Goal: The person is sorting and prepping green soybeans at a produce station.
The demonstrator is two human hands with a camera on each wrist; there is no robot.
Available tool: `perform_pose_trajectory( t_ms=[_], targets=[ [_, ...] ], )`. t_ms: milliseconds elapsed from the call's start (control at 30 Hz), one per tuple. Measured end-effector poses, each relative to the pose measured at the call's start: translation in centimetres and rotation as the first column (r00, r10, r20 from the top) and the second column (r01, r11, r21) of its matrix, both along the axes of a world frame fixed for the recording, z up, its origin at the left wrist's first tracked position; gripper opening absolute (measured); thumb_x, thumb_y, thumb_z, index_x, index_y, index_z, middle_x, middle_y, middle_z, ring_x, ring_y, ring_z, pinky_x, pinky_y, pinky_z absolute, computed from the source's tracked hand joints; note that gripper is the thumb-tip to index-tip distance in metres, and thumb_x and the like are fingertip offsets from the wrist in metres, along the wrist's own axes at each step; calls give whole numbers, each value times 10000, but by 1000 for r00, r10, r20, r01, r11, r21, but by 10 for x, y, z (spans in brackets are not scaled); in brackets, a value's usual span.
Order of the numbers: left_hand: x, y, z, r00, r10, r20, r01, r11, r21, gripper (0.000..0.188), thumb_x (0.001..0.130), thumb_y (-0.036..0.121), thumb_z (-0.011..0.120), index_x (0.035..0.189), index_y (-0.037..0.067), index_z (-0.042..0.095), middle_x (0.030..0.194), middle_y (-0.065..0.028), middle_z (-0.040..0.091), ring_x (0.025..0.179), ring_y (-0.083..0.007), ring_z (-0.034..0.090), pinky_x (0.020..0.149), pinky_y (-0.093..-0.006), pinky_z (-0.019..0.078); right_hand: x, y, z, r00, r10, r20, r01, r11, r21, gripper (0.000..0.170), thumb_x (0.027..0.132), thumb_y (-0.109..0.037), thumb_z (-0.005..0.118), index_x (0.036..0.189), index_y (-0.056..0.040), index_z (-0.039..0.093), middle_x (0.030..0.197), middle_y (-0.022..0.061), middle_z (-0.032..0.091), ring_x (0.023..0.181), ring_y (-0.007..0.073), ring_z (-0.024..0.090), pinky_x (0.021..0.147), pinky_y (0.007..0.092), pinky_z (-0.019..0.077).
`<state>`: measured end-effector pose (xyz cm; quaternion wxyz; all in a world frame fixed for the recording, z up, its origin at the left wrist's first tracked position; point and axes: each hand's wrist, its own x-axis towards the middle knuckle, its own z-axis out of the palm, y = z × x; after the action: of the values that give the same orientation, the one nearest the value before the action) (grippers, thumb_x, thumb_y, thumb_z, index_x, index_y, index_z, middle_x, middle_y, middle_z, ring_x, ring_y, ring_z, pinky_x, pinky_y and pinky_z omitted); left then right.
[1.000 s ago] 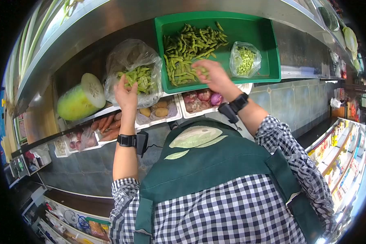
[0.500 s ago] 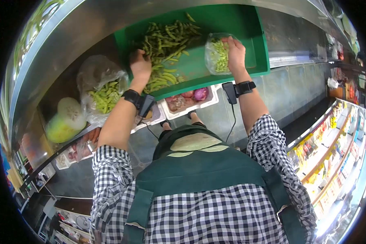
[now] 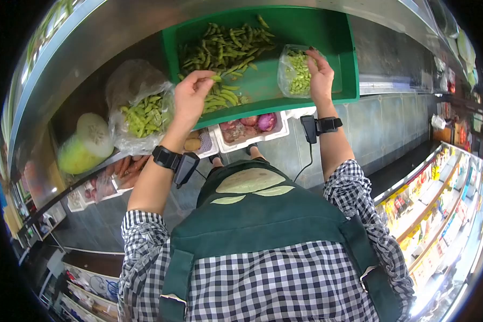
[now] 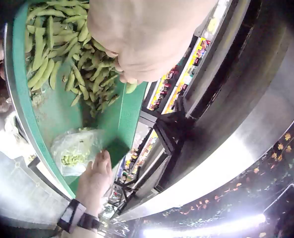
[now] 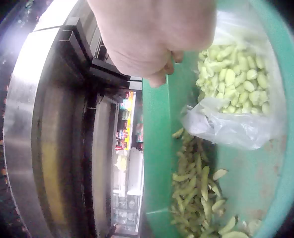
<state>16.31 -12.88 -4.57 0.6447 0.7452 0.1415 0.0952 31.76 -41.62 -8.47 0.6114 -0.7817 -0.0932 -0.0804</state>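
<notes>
My left hand (image 3: 189, 102) is over the near left edge of the green tray (image 3: 273, 105), a green pod (image 3: 216, 78) pinched at its fingertips. In the left wrist view the pod (image 4: 131, 88) pokes out below the fingers. Loose pods (image 3: 220, 48) lie heaped in the tray's left part. At the tray's right, my right hand (image 3: 321, 80) is over the side of a clear bag of shelled beans (image 3: 298, 75), fingers loosely bent and no object visible in them. The right wrist view shows the beans (image 5: 236, 79) beside that hand (image 5: 157, 34).
Left of the tray are an open plastic bag of paler pods (image 3: 145, 115) and a cut winter melon (image 3: 83, 147). Crates of onions (image 3: 265, 122), potatoes (image 3: 192, 144) and carrots (image 3: 126, 167) stand below on the near side. A metal ledge (image 3: 118, 37) curves along the far side.
My left hand has gone from the plastic bag to the pod heap, then drawn back nearer with a pod. My right hand has moved from the heap to the bean bag and stays over it.
</notes>
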Motion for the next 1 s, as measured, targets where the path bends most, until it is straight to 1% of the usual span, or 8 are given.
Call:
perform_pose_trajectory(
  t_ms=[167, 267, 333, 367, 467, 567, 633, 1000],
  targets=[
    [-37, 0, 26, 999, 53, -11, -54, 991, -124, 74, 808, 28, 627, 879, 12, 614, 815, -4, 629, 725, -63, 572, 667, -207, 458, -20, 29, 24, 999, 15, -36, -18, 997, -75, 170, 884, -98, 545, 1000, -25, 645, 960, 76, 664, 860, 130, 596, 777, 271, 463],
    [-60, 9, 35, 999, 51, -5, -51, 999, 13, 81, 800, 36, 639, 873, 14, 612, 782, -12, 628, 688, -66, 572, 637, -215, 461, -91, 99, 91, 788, 542, -292, -563, 827, 15, 203, 906, -111, 512, 1043, 2, 609, 971, 67, 651, 911, 153, 594, 785, 288, 475],
    [-70, 13, 43, 999, 14, 44, -20, 990, 142, 80, 793, 42, 647, 863, 20, 614, 759, -15, 626, 660, -70, 571, 613, -221, 460, -121, 131, 98, 680, 726, 103, -674, 674, -302, 202, 878, -106, 539, 1034, 9, 596, 904, 121, 639, 867, 239, 606, 757, 332, 483],
    [-75, 15, 49, 999, 27, 47, -33, 989, 142, 80, 793, 42, 647, 863, 20, 614, 759, -15, 626, 660, -70, 571, 613, -221, 460, -132, 143, 103, 643, 744, 182, -674, 663, -326, 162, 829, -75, 573, 953, 28, 587, 824, 157, 605, 790, 325, 576, 697, 371, 471],
    [-89, 20, 60, 1000, 13, 23, -15, 994, 109, 113, 836, 45, 624, 926, -5, 577, 811, 5, 584, 738, -50, 529, 674, -186, 432, -145, 163, 102, 628, 747, 217, -644, 656, -394, 127, 774, -101, 610, 828, 5, 567, 752, 148, 569, 740, 328, 545, 657, 406, 438],
    [-100, 26, 58, 977, 211, 37, -199, 958, -207, 96, 855, 78, 608, 897, -2, 576, 759, 1, 561, 675, -53, 503, 600, -190, 412, -152, 176, 107, 611, 689, 390, -488, 715, -500, 105, 736, -86, 617, 768, -22, 541, 705, 122, 538, 695, 298, 533, 633, 394, 428],
    [-111, 35, 60, 991, 18, -132, -97, 773, -626, 104, 879, 115, 577, 865, 12, 576, 706, 7, 523, 607, -58, 459, 523, -193, 360, -157, 184, 108, 522, 716, 463, -426, 690, -586, 100, 713, -82, 611, 754, -37, 532, 680, 94, 514, 683, 266, 528, 623, 371, 428],
    [-126, 58, 58, 979, 154, -132, -202, 691, -694, 28, 826, 1, 543, 808, -1, 564, 660, 15, 476, 516, -42, 383, 434, -181, 275, -171, 217, 108, 419, 775, 473, -401, 625, -669, 103, 688, -94, 597, 717, -51, 508, 670, 81, 512, 673, 247, 534, 621, 352, 444]
  ],
)
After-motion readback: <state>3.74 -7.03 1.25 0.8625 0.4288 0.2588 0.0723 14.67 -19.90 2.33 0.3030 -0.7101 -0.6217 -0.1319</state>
